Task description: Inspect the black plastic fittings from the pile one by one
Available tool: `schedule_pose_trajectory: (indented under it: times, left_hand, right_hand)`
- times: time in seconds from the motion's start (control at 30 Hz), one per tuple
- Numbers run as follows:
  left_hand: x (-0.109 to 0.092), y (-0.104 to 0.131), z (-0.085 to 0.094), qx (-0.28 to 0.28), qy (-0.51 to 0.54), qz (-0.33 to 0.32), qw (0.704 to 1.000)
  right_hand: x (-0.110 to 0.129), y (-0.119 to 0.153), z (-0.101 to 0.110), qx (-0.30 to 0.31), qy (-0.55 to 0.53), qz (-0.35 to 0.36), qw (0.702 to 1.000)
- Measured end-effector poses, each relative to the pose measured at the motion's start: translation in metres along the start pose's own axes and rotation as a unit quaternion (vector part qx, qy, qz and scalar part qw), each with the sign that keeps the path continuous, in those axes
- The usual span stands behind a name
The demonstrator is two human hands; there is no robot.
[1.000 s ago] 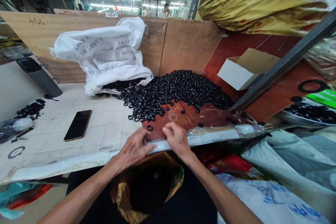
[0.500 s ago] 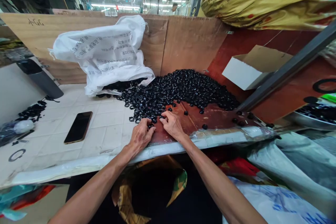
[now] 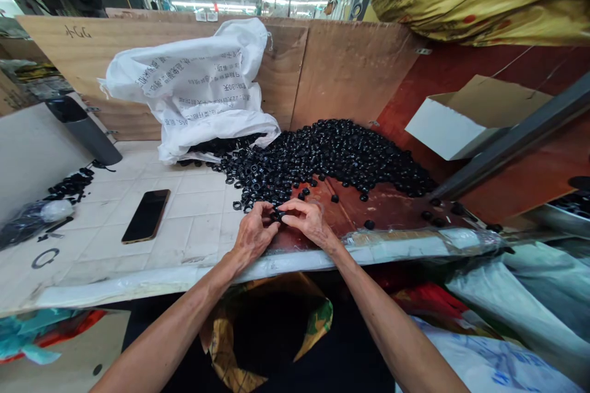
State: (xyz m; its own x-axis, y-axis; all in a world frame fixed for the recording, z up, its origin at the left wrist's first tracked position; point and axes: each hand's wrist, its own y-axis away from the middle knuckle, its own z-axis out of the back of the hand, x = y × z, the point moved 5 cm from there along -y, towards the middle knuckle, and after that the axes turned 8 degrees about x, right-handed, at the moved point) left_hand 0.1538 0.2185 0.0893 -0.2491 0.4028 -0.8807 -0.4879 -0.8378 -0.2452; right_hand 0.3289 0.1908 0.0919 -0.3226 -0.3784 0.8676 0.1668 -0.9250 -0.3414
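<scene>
A large pile of small black ring-shaped parts (image 3: 341, 150) lies on the bench, spilling from a white printed sack (image 3: 203, 89). In front of the pile, my left hand (image 3: 255, 230) and my right hand (image 3: 308, 221) meet at the fingertips. Between them is a small black part (image 3: 277, 215), pinched by the fingers of both hands. Its exact shape is partly hidden by the fingertips. A few loose black parts lie on the red-brown board (image 3: 338, 212) to the right of my hands.
A dark phone (image 3: 146, 216) lies left of my hands, with a dark bottle (image 3: 85, 129) behind it. An open white box (image 3: 449, 123) hangs near a slanted metal bar (image 3: 516, 135) at right. A taped edge (image 3: 193, 276) runs along the bench front.
My right hand has moved in to meet my left, and both now pinch a black part between them. The whole view has shifted slightly, so the surroundings appear further right.
</scene>
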Motion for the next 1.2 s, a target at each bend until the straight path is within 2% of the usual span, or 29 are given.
schedule_pose_trajectory:
  times: [0.1, 0.2, 0.3, 0.4, 0.5, 0.6, 0.7, 0.9, 1.0, 1.07, 1.2]
  left_hand:
    - [0.001, -0.001, -0.002, 0.005, 0.072, 0.011, 0.997]
    - [-0.001, -0.001, -0.003, 0.016, 0.085, 0.003, 0.996]
    - [-0.006, 0.001, 0.0, 0.011, 0.046, -0.038, 0.998]
    - [-0.012, 0.003, 0.004, 0.003, -0.015, -0.08, 0.997]
    - [-0.016, 0.003, 0.004, 0.018, -0.039, -0.098, 0.994]
    - [-0.019, 0.003, 0.001, 0.042, -0.04, -0.11, 0.992]
    - [-0.02, 0.003, -0.002, 0.056, -0.029, -0.112, 0.992]
    - [-0.02, 0.005, 0.002, 0.035, 0.005, -0.103, 0.994]
    - [-0.025, 0.007, 0.002, 0.063, 0.017, -0.11, 0.992]
    - [-0.029, 0.008, 0.004, 0.071, 0.03, -0.105, 0.991]
    - [-0.037, 0.015, 0.01, 0.072, 0.053, -0.091, 0.992]
  right_hand:
    - [0.0, 0.001, -0.001, -0.001, -0.013, -0.018, 1.0]
    - [0.001, 0.001, -0.001, -0.01, -0.005, -0.015, 1.0]
    - [0.002, 0.001, -0.002, -0.016, 0.01, -0.008, 1.0]
    - [-0.001, 0.001, -0.004, -0.016, 0.005, -0.035, 0.999]
    - [0.001, 0.001, -0.006, -0.009, 0.043, -0.034, 0.998]
    - [0.007, 0.002, -0.005, -0.041, 0.106, -0.005, 0.994]
    - [0.013, 0.005, -0.001, -0.079, 0.114, -0.017, 0.99]
    - [0.031, 0.021, -0.005, -0.062, 0.09, 0.009, 0.994]
    - [0.038, 0.032, -0.006, -0.092, 0.144, -0.028, 0.985]
    - [0.044, 0.04, -0.006, -0.115, 0.131, -0.052, 0.983]
    - [0.059, 0.053, -0.012, -0.097, 0.081, -0.056, 0.99]
